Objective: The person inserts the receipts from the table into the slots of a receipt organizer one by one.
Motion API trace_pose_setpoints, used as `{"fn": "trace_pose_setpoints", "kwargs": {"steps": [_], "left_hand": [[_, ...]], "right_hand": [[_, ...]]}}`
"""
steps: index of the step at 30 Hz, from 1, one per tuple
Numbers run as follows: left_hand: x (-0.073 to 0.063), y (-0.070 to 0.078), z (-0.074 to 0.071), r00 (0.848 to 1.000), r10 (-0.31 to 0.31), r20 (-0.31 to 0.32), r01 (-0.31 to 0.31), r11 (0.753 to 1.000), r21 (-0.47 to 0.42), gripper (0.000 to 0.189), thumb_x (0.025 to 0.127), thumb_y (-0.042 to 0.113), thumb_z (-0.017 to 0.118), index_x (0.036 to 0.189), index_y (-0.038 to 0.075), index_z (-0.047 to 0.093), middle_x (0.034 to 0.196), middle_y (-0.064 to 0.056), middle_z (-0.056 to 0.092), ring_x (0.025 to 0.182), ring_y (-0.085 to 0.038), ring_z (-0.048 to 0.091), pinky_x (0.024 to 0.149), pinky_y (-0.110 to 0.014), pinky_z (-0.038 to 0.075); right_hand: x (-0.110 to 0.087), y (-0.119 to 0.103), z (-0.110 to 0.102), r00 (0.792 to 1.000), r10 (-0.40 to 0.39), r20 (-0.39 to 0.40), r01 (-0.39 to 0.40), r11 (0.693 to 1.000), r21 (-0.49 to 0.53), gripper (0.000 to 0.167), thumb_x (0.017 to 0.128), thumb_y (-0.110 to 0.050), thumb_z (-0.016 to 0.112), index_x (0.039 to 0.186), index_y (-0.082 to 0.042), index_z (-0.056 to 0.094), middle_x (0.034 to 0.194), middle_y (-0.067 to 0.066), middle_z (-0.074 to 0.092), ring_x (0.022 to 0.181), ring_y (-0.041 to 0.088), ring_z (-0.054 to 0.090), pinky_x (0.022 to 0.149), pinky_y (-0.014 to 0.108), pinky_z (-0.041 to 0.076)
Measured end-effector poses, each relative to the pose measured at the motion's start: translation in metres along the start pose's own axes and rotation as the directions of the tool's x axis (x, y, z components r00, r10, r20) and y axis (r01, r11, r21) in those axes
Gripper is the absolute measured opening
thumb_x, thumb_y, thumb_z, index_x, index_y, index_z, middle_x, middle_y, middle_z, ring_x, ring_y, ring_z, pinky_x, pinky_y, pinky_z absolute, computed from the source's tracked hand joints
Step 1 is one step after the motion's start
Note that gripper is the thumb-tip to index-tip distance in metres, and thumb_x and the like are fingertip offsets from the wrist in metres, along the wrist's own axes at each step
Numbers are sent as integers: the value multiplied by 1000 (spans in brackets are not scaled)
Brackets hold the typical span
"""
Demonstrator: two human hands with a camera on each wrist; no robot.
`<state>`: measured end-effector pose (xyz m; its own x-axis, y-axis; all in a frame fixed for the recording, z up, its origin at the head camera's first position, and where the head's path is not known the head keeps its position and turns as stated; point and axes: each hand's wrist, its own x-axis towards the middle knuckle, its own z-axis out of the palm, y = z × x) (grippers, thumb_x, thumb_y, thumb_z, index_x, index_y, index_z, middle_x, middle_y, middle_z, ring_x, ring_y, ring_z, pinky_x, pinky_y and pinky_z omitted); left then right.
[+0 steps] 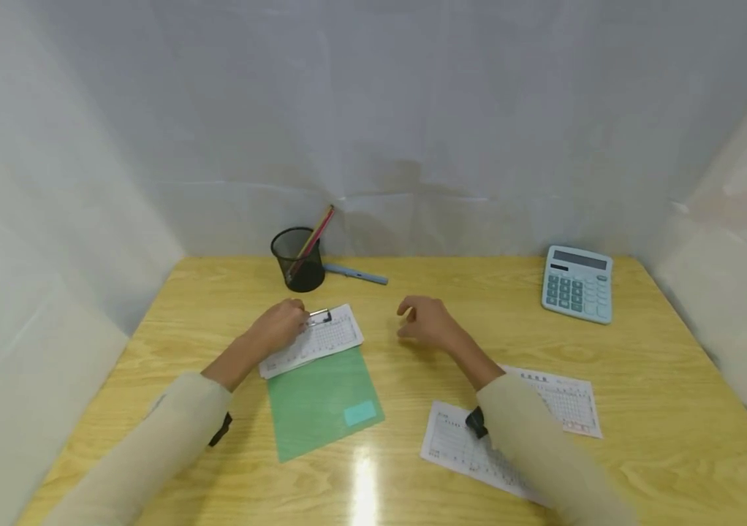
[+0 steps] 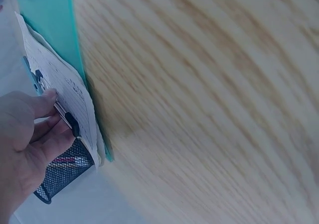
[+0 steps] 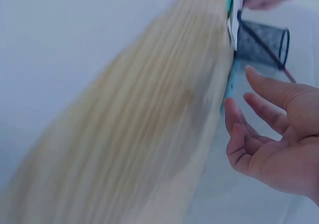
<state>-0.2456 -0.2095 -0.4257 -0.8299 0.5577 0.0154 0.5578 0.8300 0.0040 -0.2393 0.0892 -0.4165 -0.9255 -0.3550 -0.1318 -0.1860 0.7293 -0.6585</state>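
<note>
The metal clip (image 1: 321,317) at the far end of the green clipboard (image 1: 317,402) is pinched between the thumb and fingers of the left hand (image 1: 279,326). A stack of printed sheets (image 1: 330,337) is laid across the far part of the clipboard, beneath that hand; whether the sheets are gripped by the clip cannot be told. A light blue label (image 1: 360,413) is seen near the clipboard's near right corner.

Nothing is held by the right hand (image 1: 430,321), which is positioned to the right of the clipboard, clear of it. Its fingers are loosely bent, with the thumb parted from them.

The clipboard is placed on a wood-grain table (image 1: 663,409), left of centre. Behind it, a black mesh pen cup (image 1: 304,272) is stood upright, with pencils (image 1: 316,234) leaned inside. A blue pen (image 1: 363,275) is laid just beside the cup. A pale blue calculator (image 1: 577,285) is placed at the far right. Two further printed forms (image 1: 574,405) are laid near the right forearm and are partly covered by its beige sleeve (image 1: 538,438).
</note>
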Motion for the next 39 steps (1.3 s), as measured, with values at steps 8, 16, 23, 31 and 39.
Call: {"fn": "trace_pose_setpoints", "kwargs": {"steps": [8, 16, 23, 31, 39], "left_hand": [[0, -2, 2, 1000, -16, -5, 16, 1000, -2, 14, 87, 9, 66, 95, -1, 72, 94, -16, 65, 87, -28, 63, 78, -38, 55], [0, -4, 1, 1000, -12, -20, 12, 1000, -25, 14, 86, 9, 67, 94, -1, 72, 92, -14, 66, 85, -27, 63, 76, -38, 54], [-1, -4, -1, 1000, -26, 3, 26, 999, -40, 17, 86, 10, 67, 98, -1, 71, 97, -15, 66, 90, -28, 63, 80, -39, 54], [2, -4, -5, 1000, -29, 1, 29, 998, -59, 17, 85, 9, 68, 97, -2, 71, 93, -15, 65, 87, -27, 63, 78, -39, 54], [3, -5, -4, 1000, -25, 1, 25, 997, -70, 16, 85, 9, 68, 96, -2, 71, 89, -12, 65, 83, -24, 62, 77, -37, 54]], "right_hand": [[-56, 53, -46, 999, 8, -53, -9, 1000, -9, 37, 86, -19, 69, 118, -3, 60, 111, 18, 62, 97, 28, 59, 75, 38, 51], [-111, 102, -74, 994, 85, -73, -88, 996, -35, 42, 84, -26, 72, 118, -4, 59, 115, 19, 62, 103, 32, 58, 80, 43, 50], [-154, 142, -92, 976, 192, -106, -201, 976, -86, 56, 78, -35, 76, 118, 0, 59, 118, 23, 60, 107, 39, 56, 87, 51, 46], [-177, 160, -103, 968, 242, -74, -250, 960, -130, 62, 73, -40, 79, 116, 0, 59, 119, 26, 60, 108, 44, 55, 84, 52, 47], [-181, 161, -94, 975, 207, -81, -219, 959, -182, 50, 65, -31, 85, 102, -5, 66, 112, 27, 56, 91, 33, 57, 76, 45, 48]]}}
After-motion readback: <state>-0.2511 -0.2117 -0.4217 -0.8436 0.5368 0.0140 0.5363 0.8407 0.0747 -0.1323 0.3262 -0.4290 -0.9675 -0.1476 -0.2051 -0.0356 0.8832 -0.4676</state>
